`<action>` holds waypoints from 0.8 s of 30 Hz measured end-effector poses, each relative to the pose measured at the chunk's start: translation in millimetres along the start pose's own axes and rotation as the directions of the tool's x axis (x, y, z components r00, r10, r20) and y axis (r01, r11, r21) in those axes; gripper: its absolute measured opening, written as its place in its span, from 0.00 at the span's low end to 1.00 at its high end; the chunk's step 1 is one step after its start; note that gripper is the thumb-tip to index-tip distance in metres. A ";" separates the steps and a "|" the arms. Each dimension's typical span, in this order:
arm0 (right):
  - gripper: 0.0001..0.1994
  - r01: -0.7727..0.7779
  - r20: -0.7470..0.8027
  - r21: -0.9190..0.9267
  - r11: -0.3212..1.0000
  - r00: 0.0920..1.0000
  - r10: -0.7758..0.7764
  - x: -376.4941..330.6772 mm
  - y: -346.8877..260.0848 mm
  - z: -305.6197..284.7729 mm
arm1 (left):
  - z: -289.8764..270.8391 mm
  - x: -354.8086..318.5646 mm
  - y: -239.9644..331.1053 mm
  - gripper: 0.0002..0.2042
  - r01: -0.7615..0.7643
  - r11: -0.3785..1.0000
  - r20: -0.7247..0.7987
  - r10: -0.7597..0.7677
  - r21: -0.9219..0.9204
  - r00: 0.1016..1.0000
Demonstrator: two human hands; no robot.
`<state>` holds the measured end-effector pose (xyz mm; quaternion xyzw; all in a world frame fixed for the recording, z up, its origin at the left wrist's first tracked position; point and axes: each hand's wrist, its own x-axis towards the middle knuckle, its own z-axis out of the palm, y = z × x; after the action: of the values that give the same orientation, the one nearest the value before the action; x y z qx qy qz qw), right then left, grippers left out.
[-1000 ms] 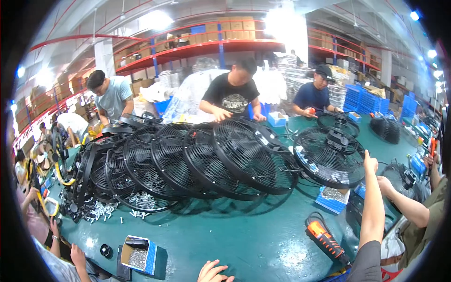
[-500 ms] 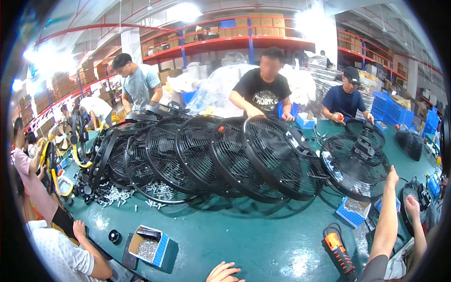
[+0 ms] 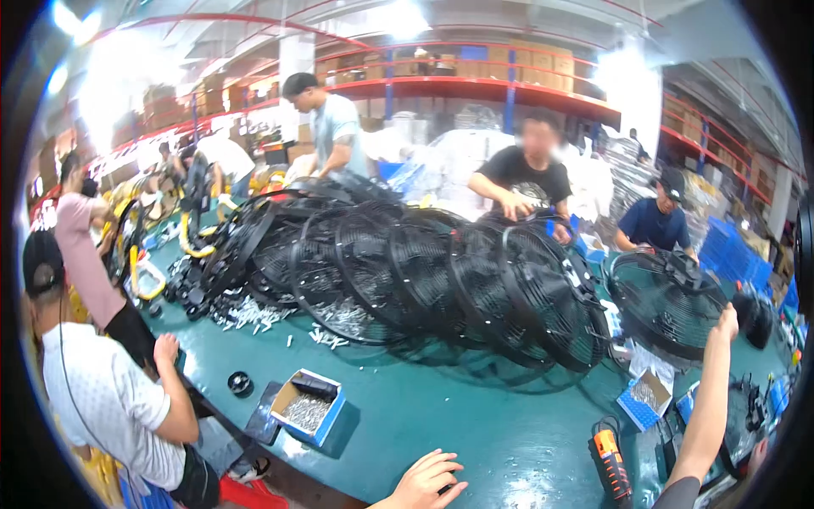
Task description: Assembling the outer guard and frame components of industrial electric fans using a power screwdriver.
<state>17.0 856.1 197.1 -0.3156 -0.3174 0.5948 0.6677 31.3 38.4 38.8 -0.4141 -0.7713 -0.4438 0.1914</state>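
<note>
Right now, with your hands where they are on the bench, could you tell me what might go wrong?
The left hand rests flat near the bench edge, beside the open box of screws; a careless sweep could tip it. The right hand reaches up to the standing fan guard, which could topple toward the leaning row of black guards. The orange power screwdriver lies close to the right forearm and might get knocked off.

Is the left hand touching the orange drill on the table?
Apart. The head view shows the left hand flat on the green table, with a stretch of bare tabletop between it and the orange drill off to its right.
</note>
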 end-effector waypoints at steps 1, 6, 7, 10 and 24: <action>0.08 0.027 0.067 0.030 0.999 0.997 -0.029 9.6 -5.5 3.6 | 0.7 -1.8 -1.0 0.07 -0.018 0.999 -0.010 0.018 -0.026 1.000; 0.10 -0.114 0.320 0.100 0.988 0.944 0.077 28.6 -31.2 48.7 | 1.3 -13.6 -9.7 0.08 -0.125 0.991 -0.045 0.123 -0.043 0.991; 0.11 -0.130 0.371 0.103 0.986 0.925 0.083 18.7 -34.8 62.5 | 0.9 -15.6 -11.2 0.08 -0.106 0.994 -0.077 0.103 -0.036 0.992; 0.15 -0.090 0.360 0.014 0.996 0.930 0.079 -46.8 -44.8 112.2 | -2.5 -17.5 -10.6 0.08 -0.192 0.979 -0.039 0.189 -0.072 0.981; 0.09 -0.296 0.822 0.054 0.954 0.556 0.126 -493.9 -59.8 321.8 | -262.4 -61.9 -78.0 0.05 0.210 0.801 -0.528 0.150 0.561 0.836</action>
<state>-249.7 373.4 413.9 0.0183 -0.4892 0.7755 0.3987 -14.6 -232.4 96.6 -0.1746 -0.7899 -0.2800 0.5169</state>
